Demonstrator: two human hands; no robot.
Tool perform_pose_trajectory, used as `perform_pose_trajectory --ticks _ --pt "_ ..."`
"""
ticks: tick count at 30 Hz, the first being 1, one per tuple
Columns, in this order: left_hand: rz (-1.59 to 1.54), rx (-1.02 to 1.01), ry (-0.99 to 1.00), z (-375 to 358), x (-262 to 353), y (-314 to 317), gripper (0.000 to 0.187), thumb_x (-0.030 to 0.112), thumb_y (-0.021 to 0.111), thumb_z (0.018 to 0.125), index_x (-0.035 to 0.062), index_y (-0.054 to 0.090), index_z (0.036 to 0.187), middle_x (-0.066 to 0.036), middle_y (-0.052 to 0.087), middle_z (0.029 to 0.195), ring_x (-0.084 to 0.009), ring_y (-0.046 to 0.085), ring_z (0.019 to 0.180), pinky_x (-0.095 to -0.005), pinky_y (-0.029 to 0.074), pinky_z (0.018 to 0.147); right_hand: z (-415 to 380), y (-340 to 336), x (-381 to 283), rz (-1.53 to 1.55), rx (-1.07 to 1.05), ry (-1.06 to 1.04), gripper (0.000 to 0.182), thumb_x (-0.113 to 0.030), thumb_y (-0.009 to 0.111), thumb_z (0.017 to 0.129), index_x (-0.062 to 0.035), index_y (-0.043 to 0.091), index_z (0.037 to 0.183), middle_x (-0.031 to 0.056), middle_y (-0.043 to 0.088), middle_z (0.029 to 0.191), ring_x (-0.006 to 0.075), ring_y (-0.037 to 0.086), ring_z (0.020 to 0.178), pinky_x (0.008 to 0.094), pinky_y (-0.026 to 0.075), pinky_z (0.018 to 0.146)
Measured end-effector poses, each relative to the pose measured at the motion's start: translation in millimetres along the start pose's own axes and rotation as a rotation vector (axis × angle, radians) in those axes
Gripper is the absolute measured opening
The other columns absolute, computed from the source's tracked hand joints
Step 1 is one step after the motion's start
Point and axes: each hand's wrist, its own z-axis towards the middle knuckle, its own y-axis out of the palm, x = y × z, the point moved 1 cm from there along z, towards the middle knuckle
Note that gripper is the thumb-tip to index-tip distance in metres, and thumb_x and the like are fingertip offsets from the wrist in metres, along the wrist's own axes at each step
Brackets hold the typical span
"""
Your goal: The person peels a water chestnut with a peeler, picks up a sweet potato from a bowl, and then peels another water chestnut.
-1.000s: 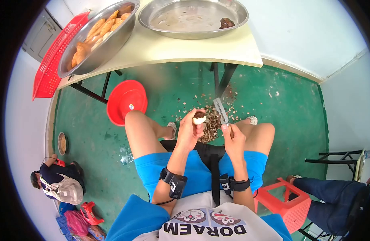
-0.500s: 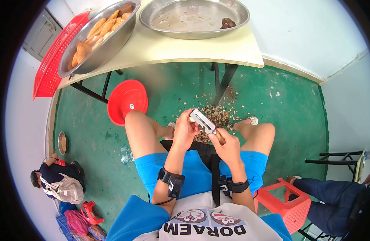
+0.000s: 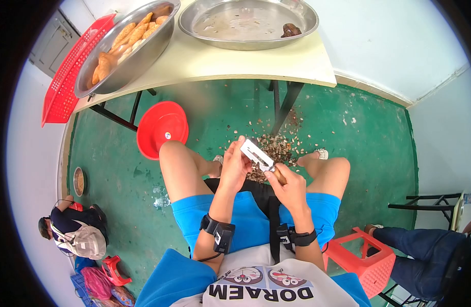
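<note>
In the middle of the head view, my right hand (image 3: 289, 188) is closed round the wooden handle of a peeler (image 3: 257, 155), its thumb along the handle. The peeler has a flat, bright metal head with a long slot, tilted up to the left. My left hand (image 3: 236, 165) is at the left side of that head with its fingers curled. Whatever it holds is hidden behind the blade and fingers. Below the hands, brown and pale peelings (image 3: 277, 148) lie scattered on the green floor between my feet.
A table (image 3: 215, 65) ahead bears a metal basin (image 3: 143, 64) of orange-brown root vegetables, a wide metal pan (image 3: 245, 45) with one dark lump, and a red basket (image 3: 66, 87). A red basin (image 3: 161, 125) sits below. People are at left and right; a red stool (image 3: 368, 266) stands right.
The peeler's head has turned slightly and looks brighter. My left fingers have shifted a little along its edge. The rest stays as it was.
</note>
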Motion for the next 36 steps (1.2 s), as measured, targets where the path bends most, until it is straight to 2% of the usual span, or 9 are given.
perform_pose_trajectory --ticks 7,9,17,19,23,29,36 --pt "-0.017 0.038 0.157 1 -6 0 0.017 0.026 0.047 0.088 0.0137 0.044 0.077 0.003 0.05 0.065 -0.0033 0.05 0.055 -0.019 0.035 0.04 -1 2 -2 -0.022 0.02 -0.006 0.026 -0.03 0.064 0.075 -0.0075 0.058 0.086 0.012 0.059 0.063 0.0285 0.059 0.055 0.0346 0.045 0.046" --pt "0.001 0.106 0.296 -2 -4 6 0.016 0.021 0.049 0.087 0.0133 0.043 0.074 0.005 0.046 0.061 -0.0004 0.036 0.046 -0.0169 0.022 0.037 -2 3 -4 -0.033 0.011 0.003 0.026 -0.03 0.063 0.075 -0.0075 0.058 0.087 0.0123 0.059 0.063 0.0287 0.058 0.055 0.0349 0.045 0.046" --pt "0.014 0.145 0.405 -4 -7 6 0.009 0.011 0.046 0.085 0.009 0.046 0.077 0.002 0.048 0.059 -0.0011 0.036 0.043 -0.0164 0.026 0.036 -5 7 -5 0.01 0.016 0.055 0.028 -0.03 0.062 0.077 -0.0065 0.057 0.091 0.0134 0.059 0.063 0.03 0.058 0.055 0.036 0.044 0.046" --pt "0.022 0.138 0.413 -5 -6 8 0.008 0.011 0.046 0.085 0.008 0.046 0.078 0.002 0.048 0.058 -0.0012 0.036 0.043 -0.0163 0.028 0.036 -5 6 -6 0.016 -0.029 0.103 0.027 -0.023 0.062 0.078 -0.0018 0.057 0.093 0.0128 0.058 0.064 0.0216 0.058 0.054 0.0289 0.043 0.049" --pt "0.015 0.143 0.401 -5 -6 7 0.007 0.011 0.049 0.083 0.0071 0.046 0.078 0.0 0.05 0.058 -0.0018 0.039 0.043 -0.0163 0.029 0.037 -5 8 -6 0.083 -0.017 0.108 0.025 -0.022 0.061 0.079 -0.0009 0.056 0.092 0.013 0.057 0.063 0.0196 0.057 0.052 0.028 0.042 0.049" --pt "0.009 0.123 0.42 -2 -7 5 0.009 0.012 0.053 0.082 0.0072 0.046 0.078 0.0 0.052 0.058 -0.0024 0.04 0.042 -0.0164 0.029 0.036 -5 8 -13 0.123 -0.028 0.152 0.023 -0.021 0.059 0.08 0.0005 0.054 0.088 0.0125 0.052 0.058 0.0119 0.046 0.048 0.0264 0.04 0.047" --pt "0.063 0.135 0.432 -2 -10 5 0.012 0.014 0.055 0.082 0.0071 0.046 0.078 -0.001 0.054 0.061 -0.002 0.042 0.046 -0.0167 0.033 0.038 -5 10 -14 0.169 -0.018 0.194 0.023 -0.022 0.057 0.082 0.001 0.054 0.084 0.0068 0.04 0.051 0.007 0.034 0.049 0.025 0.033 0.043"
